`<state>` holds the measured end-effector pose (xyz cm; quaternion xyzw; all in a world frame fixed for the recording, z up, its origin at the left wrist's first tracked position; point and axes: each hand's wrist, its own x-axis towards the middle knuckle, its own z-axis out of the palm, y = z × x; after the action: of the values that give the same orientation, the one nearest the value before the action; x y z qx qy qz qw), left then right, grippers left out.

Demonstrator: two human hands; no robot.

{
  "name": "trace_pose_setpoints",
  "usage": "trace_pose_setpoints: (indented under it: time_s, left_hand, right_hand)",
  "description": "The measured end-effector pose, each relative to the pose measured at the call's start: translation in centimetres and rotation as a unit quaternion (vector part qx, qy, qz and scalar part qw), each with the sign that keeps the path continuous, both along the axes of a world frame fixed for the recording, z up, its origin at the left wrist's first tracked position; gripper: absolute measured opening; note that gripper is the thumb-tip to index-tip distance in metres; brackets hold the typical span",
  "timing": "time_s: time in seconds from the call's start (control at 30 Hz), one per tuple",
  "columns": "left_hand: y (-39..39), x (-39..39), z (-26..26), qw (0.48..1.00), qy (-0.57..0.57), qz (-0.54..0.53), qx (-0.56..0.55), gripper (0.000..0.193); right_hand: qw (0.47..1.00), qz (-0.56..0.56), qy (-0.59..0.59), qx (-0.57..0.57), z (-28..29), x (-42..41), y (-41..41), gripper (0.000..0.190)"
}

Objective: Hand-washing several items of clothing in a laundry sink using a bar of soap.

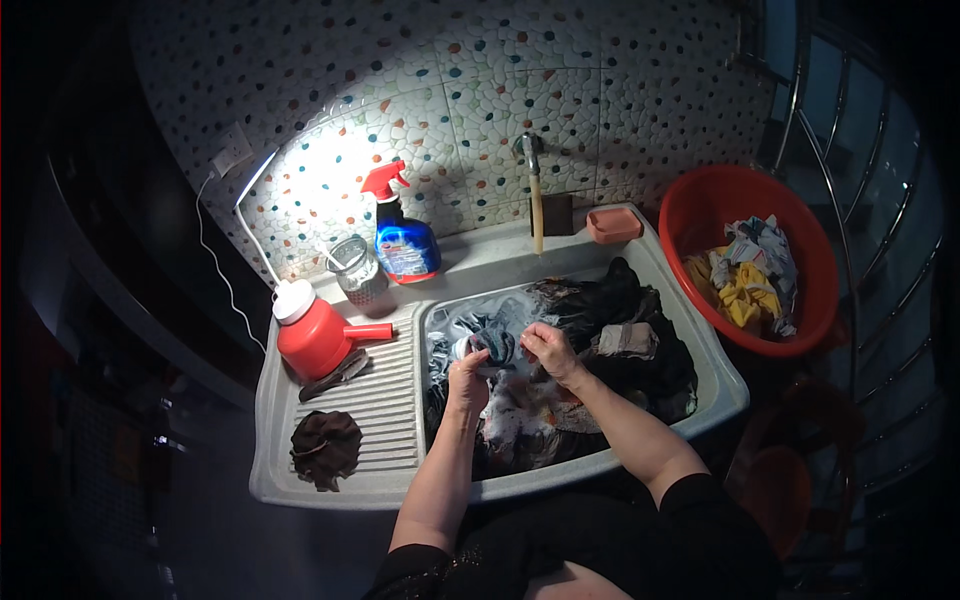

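Observation:
A laundry sink [600,461] with a basin full of wet clothes lies before me. In its left half, my left hand [469,381] grips a small wet cloth [491,339] with dark and whitish patches. My right hand [551,351] is just right of that cloth, its fingers curled in. Whether anything is pinched between its fingertips is too small to tell. Suds cover a patterned garment [517,420] below the hands. Dark clothes [611,296] heap up on the right, with a folded beige cloth [628,340] on top.
A ribbed washboard [390,420] holds a brown cloth [326,448], a scrub brush [336,373] and a red handled jug [311,349]. Behind stand a spray bottle [405,244], mesh cup [360,281], tap [532,161] and soap dish [613,225]. A red tub [690,202] holds clothes.

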<state>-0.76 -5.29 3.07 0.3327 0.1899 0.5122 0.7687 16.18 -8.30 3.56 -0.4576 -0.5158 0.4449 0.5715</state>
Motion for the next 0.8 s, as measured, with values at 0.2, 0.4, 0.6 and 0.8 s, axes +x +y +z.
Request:
trace_pose_setpoints:
  time_s: [0.2, 0.4, 0.6, 0.8]
  left_hand:
    - [-0.3, 0.0, -0.8, 0.994, 0.086, 0.07, -0.016, 0.023]
    - [0.3, -0.2, -1.9, 0.994, 0.084, 0.054, -0.046, 0.022]
    - [0.2, 0.0, -1.9, 0.998, 0.008, 0.017, -0.06, 0.029]
    - [-0.9, 0.7, 0.2, 0.997, 0.053, -0.009, -0.049, 0.027]
  right_hand:
    - [0.981, -0.049, -0.18, 0.053, -1.3, -1.4, 0.5, 0.02]
    - [0.986, 0.019, -0.162, 0.034, -3.2, -0.7, 1.5, 0.011]
    - [0.98, -0.031, -0.193, 0.034, -2.7, -1.3, 1.0, 0.015]
    - [0.923, -0.093, -0.37, 0.05, -1.9, -0.2, 0.8, 0.017]
